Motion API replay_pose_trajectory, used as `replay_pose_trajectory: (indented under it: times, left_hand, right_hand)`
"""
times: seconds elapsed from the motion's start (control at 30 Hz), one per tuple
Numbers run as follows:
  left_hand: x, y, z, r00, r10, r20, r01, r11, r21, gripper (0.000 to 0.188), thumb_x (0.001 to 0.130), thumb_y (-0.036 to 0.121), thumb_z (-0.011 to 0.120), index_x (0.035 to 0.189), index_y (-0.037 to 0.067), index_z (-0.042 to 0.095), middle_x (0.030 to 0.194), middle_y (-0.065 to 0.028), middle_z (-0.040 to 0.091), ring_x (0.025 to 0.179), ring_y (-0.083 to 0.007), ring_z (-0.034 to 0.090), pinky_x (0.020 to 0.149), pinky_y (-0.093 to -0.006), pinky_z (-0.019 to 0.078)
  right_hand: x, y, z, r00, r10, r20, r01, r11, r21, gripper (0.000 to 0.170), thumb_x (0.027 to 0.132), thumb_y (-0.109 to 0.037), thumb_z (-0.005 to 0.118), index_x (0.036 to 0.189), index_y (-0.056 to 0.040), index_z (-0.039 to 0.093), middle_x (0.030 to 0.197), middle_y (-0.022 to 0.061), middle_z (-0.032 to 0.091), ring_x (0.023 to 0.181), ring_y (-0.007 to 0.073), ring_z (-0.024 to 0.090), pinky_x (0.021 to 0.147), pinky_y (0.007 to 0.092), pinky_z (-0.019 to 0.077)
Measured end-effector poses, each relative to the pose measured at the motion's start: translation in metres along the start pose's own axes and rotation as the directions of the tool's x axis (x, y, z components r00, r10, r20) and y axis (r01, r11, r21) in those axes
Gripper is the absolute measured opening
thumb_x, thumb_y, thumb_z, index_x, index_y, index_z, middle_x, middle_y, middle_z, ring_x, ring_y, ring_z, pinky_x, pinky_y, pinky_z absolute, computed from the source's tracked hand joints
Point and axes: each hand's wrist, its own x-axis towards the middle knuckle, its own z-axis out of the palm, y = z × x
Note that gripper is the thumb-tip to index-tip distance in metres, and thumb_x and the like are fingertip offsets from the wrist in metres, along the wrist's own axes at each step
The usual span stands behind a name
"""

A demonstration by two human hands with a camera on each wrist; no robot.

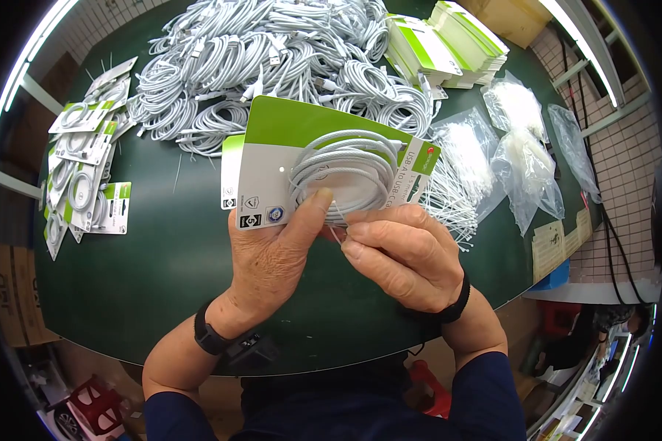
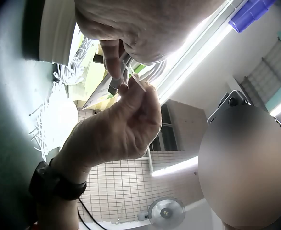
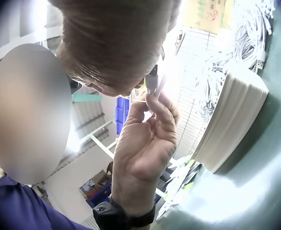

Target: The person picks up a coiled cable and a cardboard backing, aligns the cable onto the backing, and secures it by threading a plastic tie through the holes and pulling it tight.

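Observation:
A green and white card point(image 1: 272, 147) with a coiled white cable point(image 1: 346, 173) on its front is held up over the table. The left hand point(image 1: 276, 250) grips the card's lower edge, its thumb pressed on the coil. Beside it the right hand point(image 1: 412, 257) pinches a thin white tie point(image 1: 336, 234) at the bottom of the coil. In the left wrist view, the tie point(image 2: 136, 79) runs into the fingertips of the right hand point(image 2: 116, 127). The right wrist view shows a cable plug point(image 3: 151, 82) just above the pinching fingers; the left hand point(image 3: 140, 143) appears below it.
Coiled cables point(image 1: 228, 66) are heaped at the table's back. Stacked cards point(image 1: 449, 44) stand at the back right, with loose ties point(image 1: 456, 169) and plastic bags point(image 1: 526, 162) in front. Carded cables point(image 1: 81, 169) lie at the left on the green table point(image 1: 147, 294).

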Motion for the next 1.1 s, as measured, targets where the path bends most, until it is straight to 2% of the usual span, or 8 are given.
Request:
replay_pose_trajectory:
  times: [0.1,0.33,0.53,0.67,0.8,0.9,1.07,1.1]
  left_hand:
    - [0.000,0.001,0.001,1.000,0.003,-0.012,-0.004,1.000,-0.021,0.029,0.099,0.001,0.071,0.127,-0.004,0.064,0.109,-0.0089,0.073,0.089,-0.0113,0.070,0.069,-0.0270,0.0606]
    - [-0.001,0.002,-0.002,0.998,-0.049,-0.029,0.051,0.997,0.053,0.023,0.099,0.003,0.072,0.119,-0.005,0.069,0.104,-0.0093,0.075,0.087,-0.0113,0.071,0.069,-0.0275,0.0614]
    - [-0.002,0.007,0.000,0.999,-0.048,0.000,0.048,0.996,0.081,0.023,0.099,0.004,0.073,0.119,-0.006,0.069,0.102,-0.0100,0.075,0.084,-0.0122,0.072,0.069,-0.0281,0.0619]
    - [-0.003,0.008,0.002,0.998,-0.063,0.016,0.061,0.995,0.083,0.024,0.099,0.004,0.072,0.120,-0.007,0.068,0.102,-0.0112,0.076,0.082,-0.0135,0.072,0.069,-0.0285,0.0625]
    - [-0.004,0.006,0.002,0.998,-0.062,0.024,0.061,0.996,0.060,0.023,0.100,0.004,0.072,0.120,-0.007,0.068,0.101,-0.0120,0.076,0.082,-0.0146,0.073,0.069,-0.0288,0.0628]
    - [-0.004,0.006,0.002,0.998,-0.066,0.020,0.064,0.996,0.064,0.023,0.100,0.004,0.071,0.120,-0.007,0.068,0.100,-0.0121,0.076,0.082,-0.0150,0.073,0.068,-0.0290,0.0629]
    - [-0.003,0.005,0.001,0.999,-0.045,0.022,0.043,0.994,0.103,0.023,0.100,0.004,0.071,0.120,-0.006,0.068,0.100,-0.0114,0.076,0.082,-0.0139,0.073,0.068,-0.0284,0.0620]
    - [-0.003,0.004,-0.001,0.999,-0.041,0.025,0.037,0.992,0.122,0.023,0.100,0.004,0.071,0.120,-0.006,0.068,0.101,-0.0112,0.076,0.082,-0.0136,0.073,0.068,-0.0281,0.0618]
  right_hand:
    - [0.000,0.000,0.002,0.999,0.023,-0.032,-0.021,0.997,0.068,0.045,0.074,0.008,0.084,0.116,-0.0012,0.073,0.115,0.0149,0.068,0.096,0.0325,0.074,0.078,0.0394,0.0632]
    - [0.001,0.000,0.003,0.998,0.046,-0.044,-0.044,0.998,0.041,0.043,0.075,0.011,0.083,0.116,-0.0015,0.073,0.115,0.0147,0.069,0.094,0.0318,0.074,0.076,0.0390,0.0629]
    - [0.001,0.003,0.002,0.995,0.091,-0.042,-0.088,0.995,0.053,0.042,0.076,0.012,0.082,0.114,-0.0031,0.073,0.113,0.0143,0.070,0.091,0.0302,0.073,0.075,0.0375,0.0621]
    - [-0.002,0.010,0.006,0.994,0.006,-0.105,-0.005,1.000,0.011,0.046,0.070,0.009,0.080,0.115,0.0035,0.073,0.112,0.0167,0.068,0.089,0.0293,0.071,0.073,0.0363,0.0608]
    - [-0.001,0.007,0.009,0.991,0.029,-0.134,-0.030,1.000,-0.004,0.046,0.070,0.009,0.081,0.114,0.0019,0.073,0.111,0.0155,0.069,0.087,0.0282,0.071,0.070,0.0351,0.0597]
    - [0.003,0.002,0.008,0.986,0.116,-0.120,-0.117,0.993,-0.004,0.039,0.079,0.012,0.082,0.112,-0.0055,0.074,0.104,0.0118,0.071,0.082,0.0250,0.070,0.067,0.0336,0.0580]
    - [0.005,0.004,0.008,0.988,0.115,-0.104,-0.116,0.993,-0.013,0.037,0.080,0.010,0.081,0.112,-0.0074,0.074,0.099,0.0098,0.072,0.078,0.0231,0.068,0.065,0.0325,0.0564]
    - [0.005,0.006,0.010,0.988,0.097,-0.118,-0.098,0.995,-0.009,0.037,0.078,0.009,0.081,0.110,-0.0069,0.074,0.098,0.0094,0.072,0.075,0.0225,0.067,0.063,0.0320,0.0541]
